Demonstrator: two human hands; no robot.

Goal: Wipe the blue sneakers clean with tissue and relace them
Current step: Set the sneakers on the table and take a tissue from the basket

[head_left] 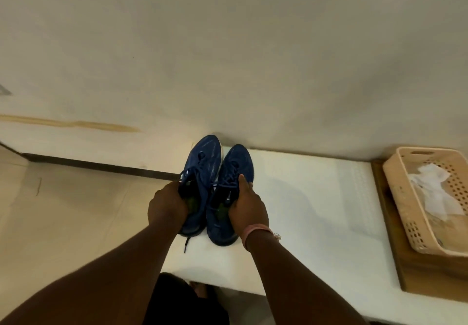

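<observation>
Item: pair of blue sneakers, held side by side at the left end of a white table (316,198), toes pointing toward the wall. Left sneaker (202,162) — gripped at the collar by the left hand (167,207), fingers curled over the opening and into the shoe; one lace end hangs loose below its heel over the table edge. Right sneaker (236,165) — gripped at its outer collar by the right hand (249,208), thumb laid up along the laces, the remaining fingers wrapped round the far side and mostly hidden. The two shoes touch or nearly touch along their inner sides; whether the soles rest on the table or are just lifted cannot be told. Step in hand, as judged: handling the pair as a unit, either setting it down or taking it up; laces appear threaded, though how fully is unclear. Tissue (435,188) lies crumpled in a perforated basket (405,198) on a wooden board, well apart to the right. The next move likely calls for freeing one hand to reach the tissue, or to gather the dangling lace.
</observation>
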